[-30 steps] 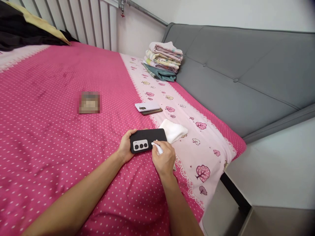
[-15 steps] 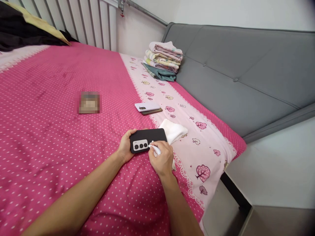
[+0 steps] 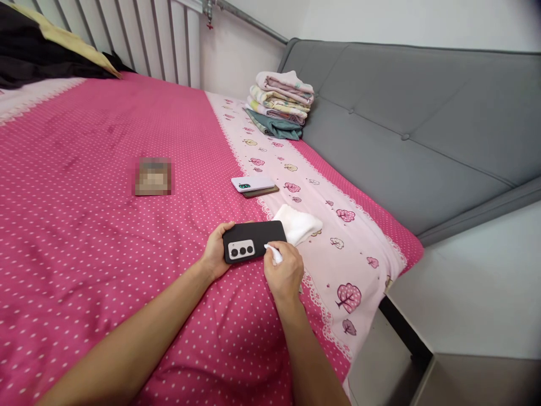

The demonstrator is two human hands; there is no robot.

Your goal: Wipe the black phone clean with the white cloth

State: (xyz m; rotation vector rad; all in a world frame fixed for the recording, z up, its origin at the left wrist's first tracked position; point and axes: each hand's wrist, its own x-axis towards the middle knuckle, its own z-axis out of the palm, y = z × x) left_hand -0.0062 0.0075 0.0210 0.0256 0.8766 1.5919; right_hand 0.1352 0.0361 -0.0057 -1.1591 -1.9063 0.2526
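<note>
The left hand [image 3: 216, 250] gripped the near end of a black phone [image 3: 254, 241] that lay back-up on the bed [image 3: 84, 237], its fingers wrapped around the edge beside the pale camera block [image 3: 240, 250]. The phone sat on the pink dotted sheet, close to the seam where the lighter tree-patterned border [image 3: 338, 242] began. The right hand [image 3: 284, 273] was closed around a small white wipe [image 3: 274, 253], pinched between thumb and fingers, with the wipe's tip pressed against the phone's back just to the right of the camera block. A folded white cloth [image 3: 298, 224] lay touching the far right end of the phone, partly on the border strip.

Farther up the bed, well apart from the hands, a white phone [image 3: 252, 183] rested on top of a darker, flat device [image 3: 262, 192]. To their left sat a blurred square object [image 3: 153, 176] that could not be made out. A stack of folded laundry [image 3: 281, 104] stood at the far edge of the bed, against a grey padded headboard [image 3: 414, 124]. White vertical bars [image 3: 156, 39] ran along the far wall, and dark bedding [image 3: 46, 53] lay heaped in the upper left corner.
</note>
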